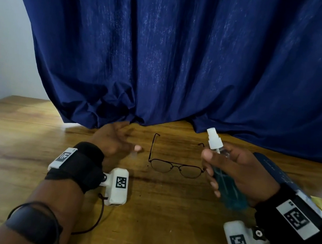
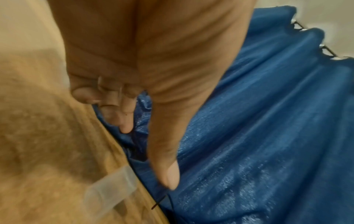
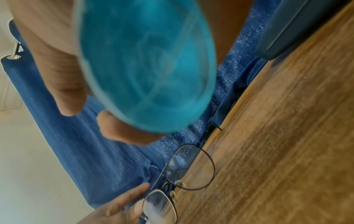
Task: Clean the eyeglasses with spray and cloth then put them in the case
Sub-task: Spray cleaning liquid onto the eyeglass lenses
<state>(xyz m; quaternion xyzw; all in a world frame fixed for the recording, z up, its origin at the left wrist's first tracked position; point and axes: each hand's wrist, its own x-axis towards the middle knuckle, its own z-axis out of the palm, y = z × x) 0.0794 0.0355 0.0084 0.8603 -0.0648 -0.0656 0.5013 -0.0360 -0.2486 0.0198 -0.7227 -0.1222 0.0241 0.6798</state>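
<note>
Thin dark wire-framed eyeglasses (image 1: 177, 165) are seen resting on the brown wood-grain table (image 1: 164, 214), temples unfolded and pointing toward the dark blue curtain (image 1: 185, 53). A clear plastic spray bottle of blue liquid with a white pump nozzle (image 1: 227, 184) is gripped in the right hand (image 1: 237, 173), just right of the eyeglasses, nozzle tilted toward them. The left hand (image 1: 117, 138) is held just left of the eyeglasses, fingers relaxed, nothing grasped. A dark blue case (image 1: 274, 171) lies right of the eyeglasses, behind the right hand; its faint lettering cannot be read. Square black-and-white coded markers are noted on the wrist-worn cameras (image 1: 118, 188); no legible brand is recorded.
</note>
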